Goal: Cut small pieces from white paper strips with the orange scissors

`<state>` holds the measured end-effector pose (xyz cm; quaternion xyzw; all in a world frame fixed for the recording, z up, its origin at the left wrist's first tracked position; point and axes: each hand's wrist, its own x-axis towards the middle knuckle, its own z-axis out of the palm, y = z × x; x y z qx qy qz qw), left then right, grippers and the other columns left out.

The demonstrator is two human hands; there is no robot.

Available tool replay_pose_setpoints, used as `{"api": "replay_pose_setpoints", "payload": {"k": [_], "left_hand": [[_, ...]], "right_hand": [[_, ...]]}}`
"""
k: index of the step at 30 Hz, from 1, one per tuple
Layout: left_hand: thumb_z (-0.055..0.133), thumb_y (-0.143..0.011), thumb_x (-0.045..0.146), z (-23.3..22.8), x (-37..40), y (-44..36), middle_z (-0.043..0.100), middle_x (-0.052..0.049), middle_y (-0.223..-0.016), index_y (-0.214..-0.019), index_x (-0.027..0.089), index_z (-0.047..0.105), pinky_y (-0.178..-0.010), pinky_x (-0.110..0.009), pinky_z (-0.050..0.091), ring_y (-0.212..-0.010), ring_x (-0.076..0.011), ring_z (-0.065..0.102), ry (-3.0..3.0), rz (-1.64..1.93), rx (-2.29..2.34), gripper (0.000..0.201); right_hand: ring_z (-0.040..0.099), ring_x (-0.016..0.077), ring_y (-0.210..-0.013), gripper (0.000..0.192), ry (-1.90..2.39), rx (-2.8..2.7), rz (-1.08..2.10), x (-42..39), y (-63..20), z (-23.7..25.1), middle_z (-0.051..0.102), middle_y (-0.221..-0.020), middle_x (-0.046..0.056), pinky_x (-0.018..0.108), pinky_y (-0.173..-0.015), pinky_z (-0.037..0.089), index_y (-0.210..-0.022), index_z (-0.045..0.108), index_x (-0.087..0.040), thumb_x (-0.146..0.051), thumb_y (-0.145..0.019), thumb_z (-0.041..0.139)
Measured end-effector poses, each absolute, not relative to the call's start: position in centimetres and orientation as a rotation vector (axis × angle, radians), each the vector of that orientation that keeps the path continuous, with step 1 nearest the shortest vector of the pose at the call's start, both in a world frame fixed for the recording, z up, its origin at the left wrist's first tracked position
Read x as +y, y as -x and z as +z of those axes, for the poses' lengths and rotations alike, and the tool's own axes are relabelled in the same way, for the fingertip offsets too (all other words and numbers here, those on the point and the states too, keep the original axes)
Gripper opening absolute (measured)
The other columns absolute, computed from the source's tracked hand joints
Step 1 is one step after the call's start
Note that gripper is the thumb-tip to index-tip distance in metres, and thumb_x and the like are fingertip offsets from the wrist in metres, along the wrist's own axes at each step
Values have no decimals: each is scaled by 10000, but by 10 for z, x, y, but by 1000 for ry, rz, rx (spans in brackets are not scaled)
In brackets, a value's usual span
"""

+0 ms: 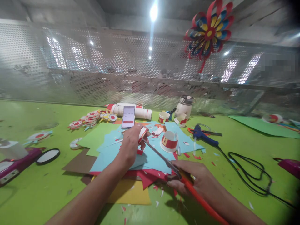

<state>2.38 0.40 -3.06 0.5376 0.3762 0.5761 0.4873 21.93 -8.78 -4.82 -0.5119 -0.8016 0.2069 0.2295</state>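
Lime-green worktable, stacked blue, red, yellow paper sheets at centre. Step looks like cutting: left hand pinches small red-and-white paper strip above the sheets; right hand, near right, grips orange-handled scissors, tips angled far-left touching strip. Next snip needs strip steady, blades aligned.

Left hand on a red-and-white paper piece, scissors in right hand, over blue paper.
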Motion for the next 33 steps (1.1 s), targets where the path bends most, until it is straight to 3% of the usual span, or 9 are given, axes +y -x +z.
{"api": "replay_pose_setpoints", "payload": {"k": [10, 17, 24, 33], "left_hand": [[422, -825, 418, -29, 3, -23, 554, -16, -544, -669, 150, 550, -391, -232, 345, -413, -109, 444, -1357, 1402, 961, 335], [526, -734, 275, -23, -4, -21, 559, -11, -584, -683, 145, 564, -415, -220, 345, -439, -97, 442, -1428, 1397, 971, 145], [482, -773, 319, -25, -2, -22, 555, -18, -573, -664, 158, 555, -403, -227, 336, -439, -106, 444, -1390, 1396, 950, 208], [501, -751, 293, -20, -6, -22, 556, -11, -582, -692, 150, 564, -417, -228, 349, -438, -105, 438, -1425, 1398, 968, 167]], "right_hand": [[531, 147, -669, 202, 1437, -2224, 525, -86, -218, -47, 619, -757, -9, 243, -598, 411, -844, 608, -192, -390, -868, 569], [551, 162, -679, 204, 1432, -2238, 472, -88, -218, -46, 647, -779, 8, 255, -611, 429, -928, 625, -188, -375, -869, 570], [566, 169, -678, 197, 1426, -2237, 482, -88, -218, -47, 662, -783, 15, 267, -610, 444, -928, 633, -186, -362, -857, 578], [540, 146, -615, 232, 1400, -2234, 433, -88, -216, -48, 634, -702, 1, 247, -572, 429, -797, 611, -189, -377, -892, 517]]}}
